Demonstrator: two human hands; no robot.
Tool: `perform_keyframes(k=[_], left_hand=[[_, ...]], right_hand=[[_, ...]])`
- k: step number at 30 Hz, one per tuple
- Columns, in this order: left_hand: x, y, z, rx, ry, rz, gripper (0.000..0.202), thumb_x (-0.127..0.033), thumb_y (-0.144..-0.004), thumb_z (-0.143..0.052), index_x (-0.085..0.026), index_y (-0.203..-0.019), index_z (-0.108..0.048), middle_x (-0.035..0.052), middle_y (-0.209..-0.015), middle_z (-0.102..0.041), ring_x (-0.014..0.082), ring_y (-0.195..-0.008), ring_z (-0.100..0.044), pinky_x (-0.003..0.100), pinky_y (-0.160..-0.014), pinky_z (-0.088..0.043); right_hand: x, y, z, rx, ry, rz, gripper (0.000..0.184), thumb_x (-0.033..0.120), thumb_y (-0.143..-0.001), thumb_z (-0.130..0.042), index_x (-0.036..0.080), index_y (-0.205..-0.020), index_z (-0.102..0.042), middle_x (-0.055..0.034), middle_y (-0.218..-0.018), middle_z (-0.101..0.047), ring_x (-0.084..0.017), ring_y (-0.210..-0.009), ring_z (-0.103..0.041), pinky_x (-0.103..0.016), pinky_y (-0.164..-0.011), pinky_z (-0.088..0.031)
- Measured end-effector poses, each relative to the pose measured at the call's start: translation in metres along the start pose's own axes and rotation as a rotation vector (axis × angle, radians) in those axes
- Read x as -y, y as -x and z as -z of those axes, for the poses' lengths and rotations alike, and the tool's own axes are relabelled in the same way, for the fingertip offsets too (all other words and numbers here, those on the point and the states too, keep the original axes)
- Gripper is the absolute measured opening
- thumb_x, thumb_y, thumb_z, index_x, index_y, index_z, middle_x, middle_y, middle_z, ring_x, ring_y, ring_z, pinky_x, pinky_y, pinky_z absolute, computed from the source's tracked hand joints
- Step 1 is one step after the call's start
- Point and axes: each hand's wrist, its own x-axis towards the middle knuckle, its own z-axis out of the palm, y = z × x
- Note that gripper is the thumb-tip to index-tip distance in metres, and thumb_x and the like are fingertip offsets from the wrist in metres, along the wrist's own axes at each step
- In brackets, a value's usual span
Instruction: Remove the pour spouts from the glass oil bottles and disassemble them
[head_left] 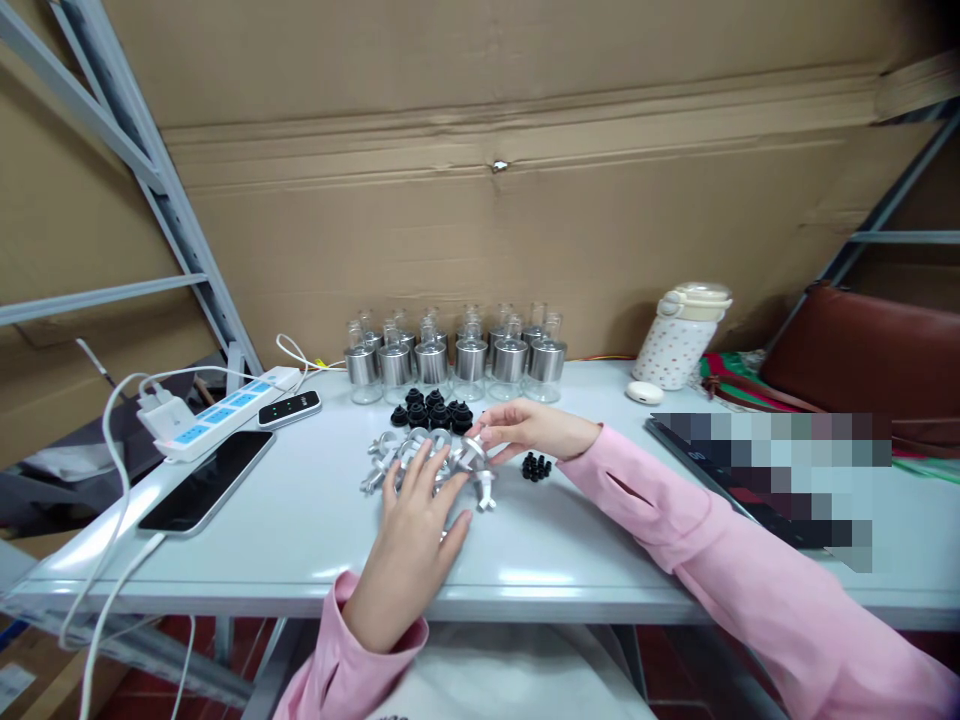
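Note:
My left hand (411,535) lies palm down over a pile of shiny silver fittings (382,465), its fingers spread and touching several of them. At the right side of this pile, the fingertips of my right hand (544,428) close on a silver fitting (472,455); fingers partly hide its shape. Just in front of it, another silver piece (486,492) points toward the table's front edge. Behind the pile sit several black stoppers (439,413). A small cluster of tiny black caps (536,466) lies below my right wrist.
Glass bottles with metal bands (471,358) stand in rows at the back. Left are a power strip (225,410), a phone (210,482) and a small black device (290,408). Right are a dotted flask (681,340), a white round case (645,392), a partly blurred dark tablet (720,480) and a brown bag (862,360).

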Motion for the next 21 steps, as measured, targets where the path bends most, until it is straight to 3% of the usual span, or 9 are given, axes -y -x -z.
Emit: perform_keyframes(k=[3, 6, 9, 12, 16, 21], left_hand=[[-0.0009, 0.0008, 0.0005, 0.008, 0.003, 0.026, 0.035, -0.022, -0.086, -0.041, -0.026, -0.121, -0.044, 0.0069, -0.139, -0.032, 0.0262, -0.133, -0.018, 0.054, -0.103, -0.019], [-0.0031, 0.0019, 0.0008, -0.008, 0.002, 0.048, 0.049, -0.019, -0.083, -0.043, -0.023, -0.131, -0.032, 0.0116, -0.143, -0.023, 0.0284, -0.134, -0.016, 0.056, -0.101, -0.019], [-0.0044, 0.0034, -0.0007, -0.017, 0.005, 0.042, 0.063, -0.022, -0.081, -0.046, -0.021, -0.137, -0.018, 0.0153, -0.146, -0.014, 0.0308, -0.134, -0.012, 0.057, -0.1, -0.019], [-0.0038, 0.0045, -0.0035, -0.013, 0.014, 0.029, 0.067, -0.022, -0.082, -0.045, -0.021, -0.139, -0.01, 0.0153, -0.147, -0.011, 0.0304, -0.135, -0.01, 0.058, -0.101, -0.017], [-0.0015, 0.0039, -0.0058, -0.007, 0.072, 0.019, 0.062, -0.014, -0.083, -0.039, -0.02, -0.138, -0.011, 0.0145, -0.147, -0.006, 0.0282, -0.136, -0.005, 0.055, -0.103, -0.021], [0.0014, 0.0016, -0.0067, 0.024, 0.165, 0.036, 0.058, -0.015, -0.085, -0.039, -0.021, -0.137, -0.014, 0.0123, -0.147, -0.001, 0.026, -0.136, -0.001, 0.05, -0.106, -0.024]], right_hand=[[0.0025, 0.0027, 0.0041, -0.052, 0.105, 0.008, 0.035, 0.041, -0.061, -0.071, 0.013, -0.079, -0.06, 0.0017, -0.071, -0.058, -0.006, -0.063, -0.055, -0.018, -0.052, -0.048], [0.0033, 0.0067, 0.0069, 0.025, 0.103, -0.072, 0.037, 0.048, -0.064, -0.067, 0.015, -0.075, -0.053, 0.0058, -0.06, -0.052, -0.005, -0.049, -0.052, -0.018, -0.044, -0.045], [0.0013, 0.0088, 0.006, 0.153, 0.07, -0.178, 0.042, 0.052, -0.064, -0.066, 0.017, -0.077, -0.047, 0.0078, -0.054, -0.051, -0.008, -0.046, -0.057, -0.022, -0.046, -0.048], [-0.0013, 0.0084, 0.0027, 0.163, 0.05, -0.152, 0.043, 0.052, -0.064, -0.066, 0.017, -0.079, -0.045, 0.0062, -0.056, -0.056, -0.012, -0.054, -0.063, -0.027, -0.053, -0.051], [-0.0022, 0.0068, -0.0005, 0.175, 0.028, -0.115, 0.038, 0.048, -0.069, -0.064, 0.017, -0.08, -0.044, 0.0027, -0.061, -0.062, -0.012, -0.064, -0.065, -0.028, -0.062, -0.052], [-0.0031, 0.0051, -0.0017, 0.161, -0.019, -0.1, 0.036, 0.046, -0.07, -0.064, 0.017, -0.08, -0.042, 0.0023, -0.063, -0.063, -0.012, -0.068, -0.065, -0.028, -0.069, -0.051]])
